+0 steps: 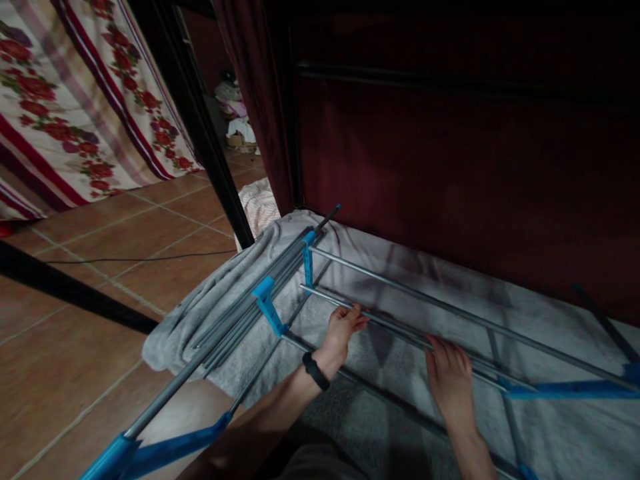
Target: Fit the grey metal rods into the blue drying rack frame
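- Left arm (pixel 280 400), with a black band (pixel 315 371) on its wrist, reaches in over the near side of the blanket (pixel 170 337).
- Left hand (pixel 345 328) is over the blanket's middle, mostly closed, thumb and fingertips pinching the thin rods (pixel 395 325).
- Right hand (pixel 453 370) is farther right above the blanket, half curled, fingertips on the same rods; its thumb is hidden, so I cannot tell how firmly it grips.
- Thin rods run slantwise above the blanket's middle, between the rack's two long tubes (pixel 425 291).
- Rack (pixel 270 317) stands across the blanket, two blue brackets rising above the blanket's left part.
- Grey bars (pixel 235 333) lie side by side over the blanket's left folds.
- Blue arm (pixel 570 389) sits above the blanket's right part.
- Maroon cloth (pixel 450 180) hangs behind the blanket.
- Tiled floor (pixel 75 373), a dark cable (pixel 150 258) and a floral curtain (pixel 50 107) are left of the blanket.
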The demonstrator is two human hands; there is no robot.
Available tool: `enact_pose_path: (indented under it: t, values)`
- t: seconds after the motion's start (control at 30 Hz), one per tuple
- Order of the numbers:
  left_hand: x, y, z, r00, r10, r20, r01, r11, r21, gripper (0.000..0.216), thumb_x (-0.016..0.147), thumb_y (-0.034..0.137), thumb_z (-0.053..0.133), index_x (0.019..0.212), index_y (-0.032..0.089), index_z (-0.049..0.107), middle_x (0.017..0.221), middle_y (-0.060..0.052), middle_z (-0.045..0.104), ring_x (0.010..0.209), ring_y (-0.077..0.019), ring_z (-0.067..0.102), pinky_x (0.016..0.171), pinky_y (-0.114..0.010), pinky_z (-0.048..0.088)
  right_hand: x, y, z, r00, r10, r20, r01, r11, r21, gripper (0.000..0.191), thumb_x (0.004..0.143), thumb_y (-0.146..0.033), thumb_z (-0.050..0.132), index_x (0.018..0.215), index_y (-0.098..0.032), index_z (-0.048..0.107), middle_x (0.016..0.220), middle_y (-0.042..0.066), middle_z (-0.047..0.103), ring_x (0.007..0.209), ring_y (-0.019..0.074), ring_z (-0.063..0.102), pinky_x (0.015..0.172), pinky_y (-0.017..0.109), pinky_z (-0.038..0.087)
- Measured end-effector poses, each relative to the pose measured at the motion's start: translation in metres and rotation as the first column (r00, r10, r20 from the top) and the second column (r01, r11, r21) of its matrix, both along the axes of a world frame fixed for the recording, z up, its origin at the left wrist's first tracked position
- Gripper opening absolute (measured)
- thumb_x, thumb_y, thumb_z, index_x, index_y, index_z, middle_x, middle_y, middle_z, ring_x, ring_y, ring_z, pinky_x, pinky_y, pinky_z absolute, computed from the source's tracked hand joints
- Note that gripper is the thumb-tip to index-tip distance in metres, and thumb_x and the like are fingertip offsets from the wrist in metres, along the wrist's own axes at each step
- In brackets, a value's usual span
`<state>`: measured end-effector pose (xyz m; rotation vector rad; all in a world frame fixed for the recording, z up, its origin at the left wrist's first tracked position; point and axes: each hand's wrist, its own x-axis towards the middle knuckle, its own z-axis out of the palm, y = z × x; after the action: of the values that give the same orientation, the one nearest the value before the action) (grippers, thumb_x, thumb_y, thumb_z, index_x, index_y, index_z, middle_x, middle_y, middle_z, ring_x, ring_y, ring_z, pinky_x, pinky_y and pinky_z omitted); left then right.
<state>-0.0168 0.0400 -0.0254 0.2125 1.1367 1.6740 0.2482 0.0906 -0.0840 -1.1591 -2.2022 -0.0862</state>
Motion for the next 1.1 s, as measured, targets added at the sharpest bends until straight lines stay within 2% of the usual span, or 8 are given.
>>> enact_pose_path:
  t: [0.13,0.27,0.37,0.47,0.53,0.77,0.97,1.1]
  values:
    - [-0.001,-0.002,-0.002,1.0,-0.017,-0.012,0.017,1.0,0.008,0.048,0.065,0.051,0.093,0.078,0.018,0.061,0.075,-0.005,0.07,0.076,-0.0201,0.074,0.074,-0.031,0.056,0.004,0.011,0.008,0.974,0.041,0.224,-0.059,0.996,0.07,0.041,0.096,-0.014,0.045,0.133,-0.021,0.062,0.116,0.011,0.073,0.104,0.0277,0.063,0.103,0.046,0.043]
    - [-0.014,-0.006,-0.01,1.0,0.015,-0.024,-0.014,0.999,0.03,0.046,0.071,0.053,0.088,0.081,0.019,0.059,0.081,-0.006,0.071,0.08,-0.0208,0.074,0.075,-0.032,0.057,0.007,0.014,0.016,0.946,0.028,0.322,-0.06,0.994,0.091,0.047,0.091,-0.006,0.048,0.132,-0.021,0.063,0.114,0.009,0.074,0.1,0.0264,0.065,0.098,0.043,0.045]
    - [-0.034,-0.009,-0.019,0.967,0.223,-0.121,-0.219,0.975,0.049,0.038,0.076,0.051,0.083,0.087,0.021,0.062,0.087,-0.003,0.068,0.082,-0.0171,0.071,0.075,-0.03,0.056,0.007,0.013,0.018,0.941,0.025,0.338,-0.052,0.996,0.071,0.048,0.09,-0.005,0.051,0.133,-0.022,0.063,0.116,0.009,0.074,0.101,0.0261,0.066,0.093,0.041,0.047]
    - [-0.057,-0.009,-0.028,0.851,0.46,-0.253,-0.455,0.887,0.083,0.028,0.081,0.042,0.078,0.094,0.023,0.063,0.097,-0.002,0.067,0.088,-0.0144,0.067,0.076,-0.027,0.055,0.006,0.011,0.018,0.939,0.015,0.343,-0.039,0.997,0.064,0.047,0.091,-0.006,0.051,0.133,-0.022,0.064,0.116,0.01,0.075,0.102,0.0265,0.066,0.091,0.041,0.049]
    - [-0.07,-0.007,-0.032,0.791,0.533,-0.301,-0.527,0.843,0.108,0.025,0.082,0.039,0.077,0.097,0.025,0.063,0.101,-0.002,0.066,0.091,-0.014,0.066,0.076,-0.026,0.055,0.006,0.011,0.017,0.939,0.004,0.345,-0.03,0.997,0.07,0.046,0.091,-0.006,0.052,0.133,-0.021,0.064,0.116,0.01,0.075,0.101,0.0266,0.066,0.091,0.041,0.049]
    - [-0.094,0.015,-0.047,0.739,0.579,-0.345,-0.578,0.808,0.118,0.024,0.089,0.044,0.068,0.103,0.026,0.061,0.109,-0.005,0.066,0.095,-0.0178,0.067,0.073,-0.029,0.056,0.007,0.014,0.017,0.945,0.019,0.328,-0.045,0.996,0.072,0.047,0.092,-0.005,0.049,0.135,-0.02,0.062,0.12,0.01,0.074,0.104,0.026,0.066,0.093,0.041,0.049]
    - [-0.108,0.022,-0.062,0.571,0.61,-0.549,-0.617,0.76,0.204,0.026,0.095,0.043,0.058,0.113,0.024,0.06,0.116,-0.008,0.066,0.113,-0.0214,0.064,0.101,-0.036,0.051,0.006,0.015,0.019,0.947,0.017,0.321,-0.038,0.997,0.061,0.048,0.093,-0.005,0.048,0.136,-0.02,0.061,0.119,0.009,0.075,0.103,0.0257,0.067,0.093,0.04,0.048]
    - [-0.113,0.031,-0.053,0.517,0.623,-0.588,-0.587,0.757,0.286,0.031,0.095,0.039,0.059,0.122,0.023,0.059,0.13,-0.011,0.064,0.126,-0.0226,0.059,0.114,-0.038,0.043,0.004,0.014,0.023,0.948,-0.003,0.319,-0.02,0.998,0.067,0.047,0.093,-0.005,0.049,0.136,-0.019,0.061,0.119,0.009,0.075,0.101,0.0259,0.066,0.093,0.04,0.048]
